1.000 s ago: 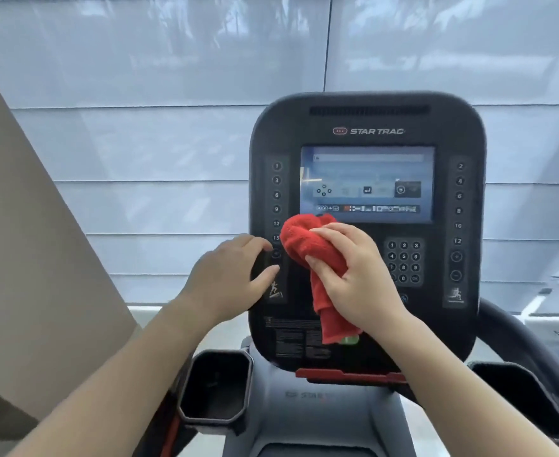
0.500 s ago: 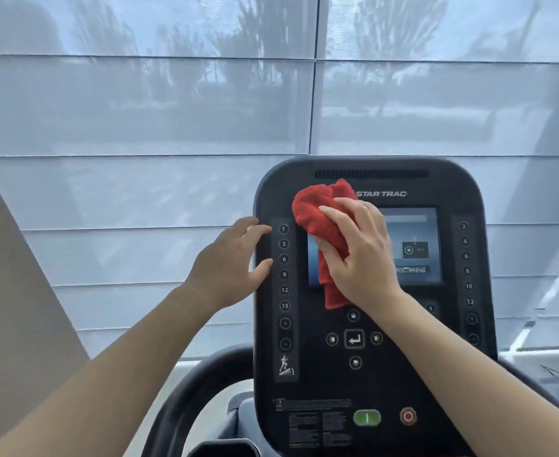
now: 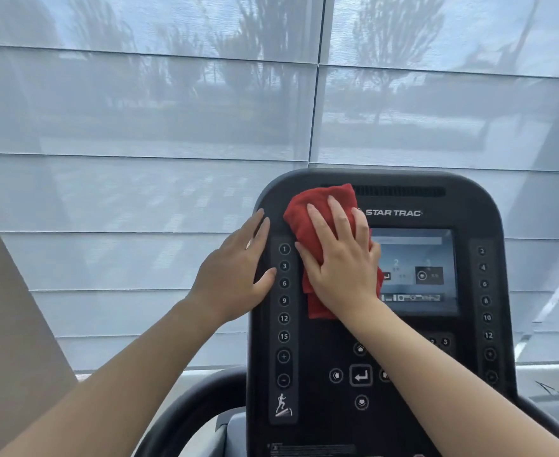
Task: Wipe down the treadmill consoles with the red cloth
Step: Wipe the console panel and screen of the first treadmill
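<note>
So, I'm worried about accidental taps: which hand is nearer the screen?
Right. The right hand presses the red cloth over the screen's left edge; the left hand rests on the console's left rim, beyond the number buttons.

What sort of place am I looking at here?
Most likely a gym or fitness room: a treadmill console branded Star Trac, with numbered buttons, a runner icon and a screen.

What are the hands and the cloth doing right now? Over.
Left hand flat on left edge of console. Right hand pressing red cloth flat on its top left, over left edge of screen. Nothing in the way.
</note>
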`<state>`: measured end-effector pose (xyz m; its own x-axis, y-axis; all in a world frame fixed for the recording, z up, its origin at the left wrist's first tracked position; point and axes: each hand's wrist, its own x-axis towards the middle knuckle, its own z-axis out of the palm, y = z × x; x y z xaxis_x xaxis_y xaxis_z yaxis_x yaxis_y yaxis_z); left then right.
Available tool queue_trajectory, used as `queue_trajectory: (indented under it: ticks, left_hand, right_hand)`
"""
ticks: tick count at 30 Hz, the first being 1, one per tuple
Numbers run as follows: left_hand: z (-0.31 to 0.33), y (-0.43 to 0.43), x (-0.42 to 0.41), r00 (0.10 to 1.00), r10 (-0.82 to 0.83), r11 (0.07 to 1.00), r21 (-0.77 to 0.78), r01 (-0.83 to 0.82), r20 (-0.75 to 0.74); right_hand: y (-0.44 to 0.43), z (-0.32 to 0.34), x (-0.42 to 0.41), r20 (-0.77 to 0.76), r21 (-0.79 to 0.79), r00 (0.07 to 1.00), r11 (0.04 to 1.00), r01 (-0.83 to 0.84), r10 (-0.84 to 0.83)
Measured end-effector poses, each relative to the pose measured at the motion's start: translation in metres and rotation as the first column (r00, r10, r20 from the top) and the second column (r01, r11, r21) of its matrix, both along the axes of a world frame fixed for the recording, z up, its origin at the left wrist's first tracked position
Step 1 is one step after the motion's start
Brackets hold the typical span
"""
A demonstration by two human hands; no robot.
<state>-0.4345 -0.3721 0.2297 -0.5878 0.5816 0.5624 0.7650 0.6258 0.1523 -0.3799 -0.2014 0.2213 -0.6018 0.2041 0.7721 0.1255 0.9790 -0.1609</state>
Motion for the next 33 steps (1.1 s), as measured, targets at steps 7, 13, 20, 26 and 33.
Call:
queue_trajectory:
  ticks: [7,13,20,26,33]
  left_hand:
    - [0.003,0.012,-0.012,0.998,-0.006,0.998,0.056,0.009,-0.057]
    - [-0.002,0.014,-0.018,0.991,-0.006,0.998,0.057,0.013,-0.133]
    - [-0.015,0.017,-0.022,0.991,-0.017,0.996,0.087,0.028,-0.134]
    - [-0.030,0.029,-0.023,0.993,0.023,0.984,0.175,-0.002,-0.117]
    - [-0.036,0.033,-0.024,0.994,0.010,0.975,0.220,0.014,-0.109]
  right_hand:
    - [-0.005,-0.011,0.000,-0.040,0.004,0.999,1.000,0.014,-0.014]
    - [-0.001,0.033,-0.030,-0.073,-0.036,0.997,0.999,-0.013,0.011]
    - [-0.002,0.016,-0.025,-0.111,0.010,0.994,1.000,0.004,-0.003]
    - [0.006,0.035,-0.033,-0.104,0.005,0.995,1.000,-0.008,0.008]
    - [0.013,0.012,-0.017,-0.103,0.039,0.995,0.999,0.007,-0.003]
